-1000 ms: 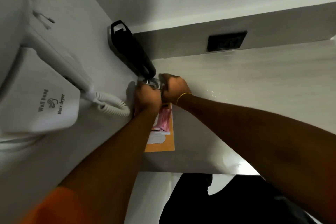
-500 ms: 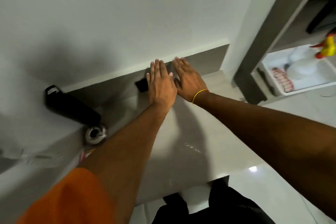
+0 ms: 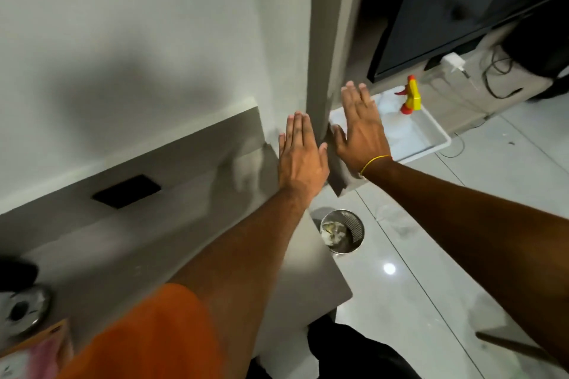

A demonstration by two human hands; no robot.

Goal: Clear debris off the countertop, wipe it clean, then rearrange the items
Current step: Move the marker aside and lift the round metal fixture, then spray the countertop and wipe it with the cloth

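Worktop [image 3: 129,249], grey and bare across its middle, runs from lower left to a square corner near the centre of the single head view. Two bare hands reach forward over its far right end. Left hand [image 3: 300,157] is flat, fingers together and stretched out, holding nothing; it hovers at the corner where the worktop meets the wall. Right hand [image 3: 361,126], marked by a thin yellow wrist band [image 3: 374,161], is equally flat and empty, past the worktop edge and in front of a grey door frame [image 3: 323,40].

At the far left edge, partly cut off, sit one metal cup [image 3: 26,308], one dark object [image 3: 17,274] and one orange packet [image 3: 37,348], grouped close together. One black wall socket [image 3: 126,195] sits in the backsplash.

On the floor: one small metal bin [image 3: 341,231] with crumpled paper inside, and one white tray [image 3: 434,138] holding one yellow spray bottle [image 3: 411,95].

Judging by the clear surface and grouped items, the rearranging seems done or nearly so; any next move would likely be a final check or collecting the cleaning supplies.
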